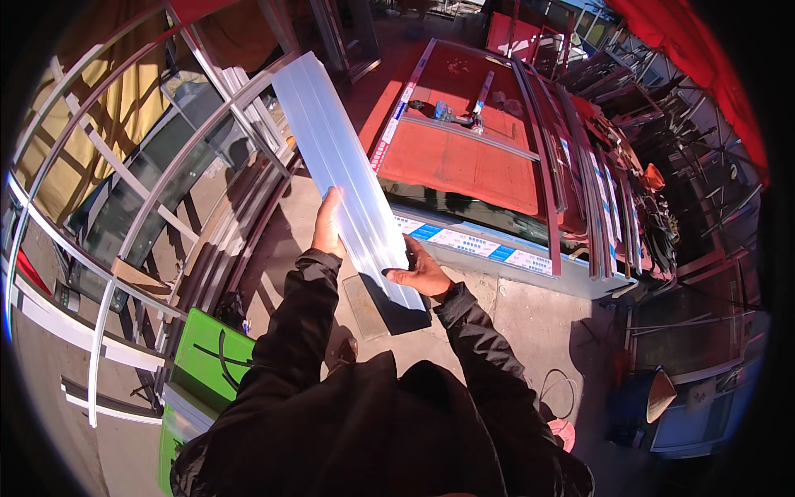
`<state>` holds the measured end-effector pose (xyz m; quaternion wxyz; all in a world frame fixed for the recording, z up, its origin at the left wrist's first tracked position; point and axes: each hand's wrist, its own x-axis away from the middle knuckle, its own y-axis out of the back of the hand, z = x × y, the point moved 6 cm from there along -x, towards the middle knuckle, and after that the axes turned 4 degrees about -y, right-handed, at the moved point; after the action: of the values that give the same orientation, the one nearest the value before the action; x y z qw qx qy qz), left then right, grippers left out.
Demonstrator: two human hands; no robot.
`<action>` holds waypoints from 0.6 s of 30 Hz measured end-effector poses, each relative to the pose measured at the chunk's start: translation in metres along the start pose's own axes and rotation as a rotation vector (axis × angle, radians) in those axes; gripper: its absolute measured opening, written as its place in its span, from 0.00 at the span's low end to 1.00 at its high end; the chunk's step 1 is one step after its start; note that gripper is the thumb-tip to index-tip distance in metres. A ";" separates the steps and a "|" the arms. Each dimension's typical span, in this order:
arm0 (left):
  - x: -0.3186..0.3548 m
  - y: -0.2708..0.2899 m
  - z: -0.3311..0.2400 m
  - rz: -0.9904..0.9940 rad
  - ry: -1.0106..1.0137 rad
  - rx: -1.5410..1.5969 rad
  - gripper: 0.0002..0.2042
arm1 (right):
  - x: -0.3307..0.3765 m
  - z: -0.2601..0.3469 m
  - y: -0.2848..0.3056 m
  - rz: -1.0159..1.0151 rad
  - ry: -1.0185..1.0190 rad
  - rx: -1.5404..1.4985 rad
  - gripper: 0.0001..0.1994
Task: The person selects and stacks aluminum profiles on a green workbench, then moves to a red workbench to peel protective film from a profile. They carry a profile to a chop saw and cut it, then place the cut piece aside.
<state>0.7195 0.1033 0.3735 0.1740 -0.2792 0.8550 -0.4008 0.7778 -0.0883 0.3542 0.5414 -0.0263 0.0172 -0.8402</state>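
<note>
A long, silvery ribbed metal panel (335, 145) slants up and to the left in front of me, held in both hands. My left hand (330, 224) grips its left edge, with the thumb lying on the bright face. Lower down, my right hand (422, 272) is closed round the right edge near the bottom end, its thumb over the front. The fingers behind the panel are hidden. The lowest part of the panel (396, 308) lies in dark shadow.
A red-covered workbench (464, 170) stands ahead, bearing a blue power tool (445, 112) and metal bars (551, 166). On the left rises a large metal frame (153, 195). A green bin-like object (211, 352) is at lower left. A cone-shaped item (660, 395) sits at lower right.
</note>
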 end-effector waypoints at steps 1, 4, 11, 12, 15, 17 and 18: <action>-0.009 0.013 0.008 -0.034 0.021 0.014 0.31 | 0.000 0.005 -0.002 -0.001 -0.020 -0.011 0.53; -0.041 0.024 0.047 -0.030 0.114 0.079 0.31 | -0.011 -0.021 0.031 -0.100 -0.052 -0.048 0.50; -0.127 -0.004 0.170 0.006 0.439 -0.015 0.28 | -0.022 -0.052 0.122 -0.352 -0.258 -0.209 0.37; -0.136 0.004 0.201 0.034 0.535 -0.005 0.29 | -0.023 -0.057 0.133 -0.400 -0.286 -0.265 0.36; -0.129 -0.027 0.246 0.199 0.603 -0.156 0.30 | -0.018 -0.044 0.170 -0.558 -0.306 -0.378 0.35; -0.129 -0.031 0.276 0.297 0.700 -0.271 0.33 | -0.019 -0.029 0.209 -0.610 -0.231 -0.403 0.33; -0.131 -0.034 0.292 0.427 0.722 -0.301 0.37 | -0.013 -0.026 0.231 -0.663 -0.172 -0.448 0.30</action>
<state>0.9859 -0.0057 0.2295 -0.0997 0.0391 0.9483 -0.2987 0.9918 -0.1723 0.3147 0.2214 -0.2181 0.1451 -0.9393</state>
